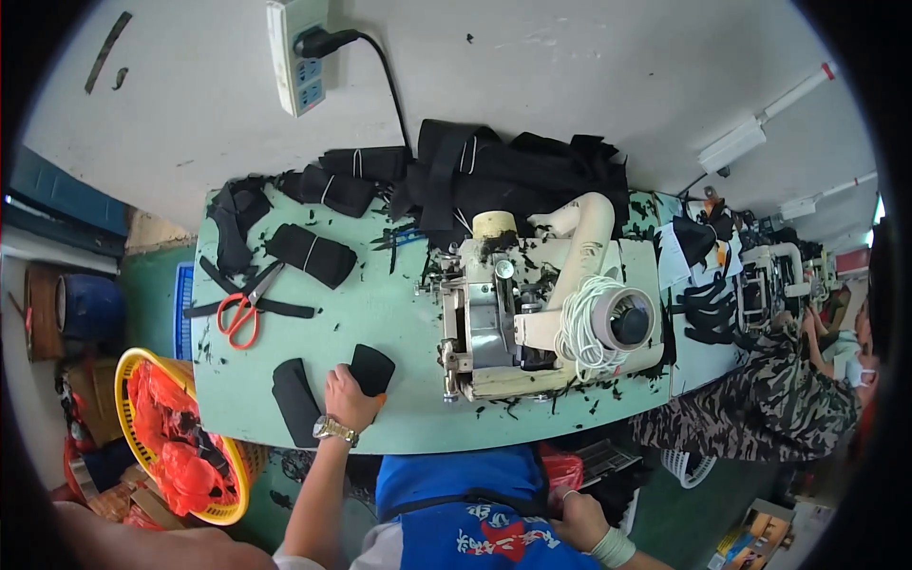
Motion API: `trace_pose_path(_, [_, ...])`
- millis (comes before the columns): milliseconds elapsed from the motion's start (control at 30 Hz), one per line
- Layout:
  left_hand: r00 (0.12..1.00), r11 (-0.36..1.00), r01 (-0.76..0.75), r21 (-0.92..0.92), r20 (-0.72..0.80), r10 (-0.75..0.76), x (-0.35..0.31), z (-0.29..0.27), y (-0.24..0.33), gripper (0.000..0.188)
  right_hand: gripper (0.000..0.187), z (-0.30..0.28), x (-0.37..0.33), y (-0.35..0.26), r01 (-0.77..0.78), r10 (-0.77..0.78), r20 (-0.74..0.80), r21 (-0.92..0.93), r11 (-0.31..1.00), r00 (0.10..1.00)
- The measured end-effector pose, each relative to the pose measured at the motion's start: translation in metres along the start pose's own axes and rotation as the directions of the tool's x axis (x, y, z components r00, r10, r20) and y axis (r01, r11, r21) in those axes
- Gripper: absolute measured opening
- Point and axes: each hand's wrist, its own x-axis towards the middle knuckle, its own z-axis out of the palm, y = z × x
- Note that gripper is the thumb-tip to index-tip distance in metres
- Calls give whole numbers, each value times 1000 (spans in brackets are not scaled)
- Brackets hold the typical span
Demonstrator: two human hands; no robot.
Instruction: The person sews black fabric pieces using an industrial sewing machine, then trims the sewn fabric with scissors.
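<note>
While left hand (348, 397) presses black fabric piece (371, 369) flat on desk (380, 313), second piece (295, 401) at 9 o'clock; right hand (576, 518) loosely curled, empty, on lap. Sewing machine (541, 313) at 3 o'clock, unfed; bundles (311, 254) at 12 unprocessed.

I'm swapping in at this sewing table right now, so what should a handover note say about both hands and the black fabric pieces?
Left hand: on the green table, fingers resting on a small black fabric piece near the front edge; whether it grips it is unclear.
Right hand: down by the lap, below the table edge, touching no fabric; open or closed is unclear.
A second black piece lies just left of the left hand.
Bundled black pieces and orange-handled scissors lie further back on the left.
The sewing machine stands to the right.
Done: nothing under the machine that I can see.
Left: likely both loose pieces.
</note>
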Motion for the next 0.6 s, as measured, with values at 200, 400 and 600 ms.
trace_pose_path(200, [998,999,-7,-47,63,10,2,-11,9,59,29,12,1,-6,139,-200,-169,-315,939,965])
trace_pose_path(400, [883,739,110,-665,407,234,-11,-48,39,79,21,-54,27,-11,275,-114,-373,414,868,921])
trace_pose_path(600, [685,-246,636,-731,389,617,-48,-64,90,68,26,-43,72,-90,507,-367,-351,547,666,861])
